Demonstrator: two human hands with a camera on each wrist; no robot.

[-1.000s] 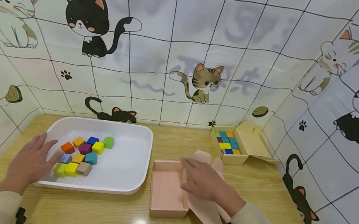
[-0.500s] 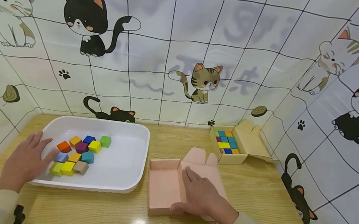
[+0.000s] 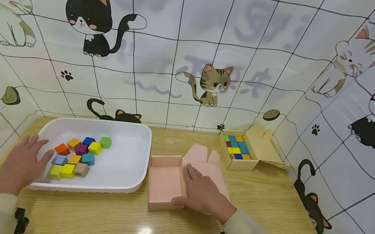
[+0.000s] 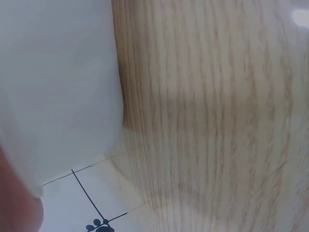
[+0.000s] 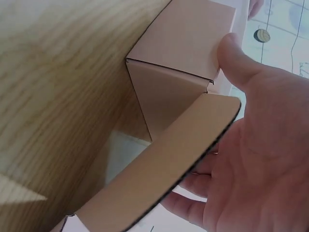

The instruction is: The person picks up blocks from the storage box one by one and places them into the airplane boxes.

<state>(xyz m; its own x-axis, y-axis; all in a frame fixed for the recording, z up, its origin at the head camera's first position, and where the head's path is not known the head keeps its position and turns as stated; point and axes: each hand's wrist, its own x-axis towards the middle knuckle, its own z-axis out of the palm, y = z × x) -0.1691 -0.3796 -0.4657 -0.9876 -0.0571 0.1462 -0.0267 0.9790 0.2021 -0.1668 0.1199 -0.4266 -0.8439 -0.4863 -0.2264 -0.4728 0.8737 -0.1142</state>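
Observation:
A white tray (image 3: 120, 171) stands on the left, holding several coloured blocks (image 3: 81, 149) grouped in its left half. My left hand (image 3: 19, 166) grips the tray's left rim, its thumb over the inside. In the left wrist view, a finger (image 4: 19, 205) lies against the outer wall. Right of the tray sits a pink cardboard box (image 3: 164, 183) with bare floor, its lid (image 3: 213, 176) folded out to the right. My right hand (image 3: 203, 193) lies along the box's right wall, fingers extended, thumb at the front corner. In the right wrist view, the lid edge partly hides the fingers.
A yellow cardboard box (image 3: 241, 165) with its lid folded out stands at the back right, filled with coloured blocks. The wooden table (image 3: 111, 223) meets cat-print sheeting (image 3: 157, 55) at the back and both sides.
The tray with its blocks has shifted left and slightly back, the left hand moving with it. The pink box has slid left too, while the right hand moved left and forward along its wall.

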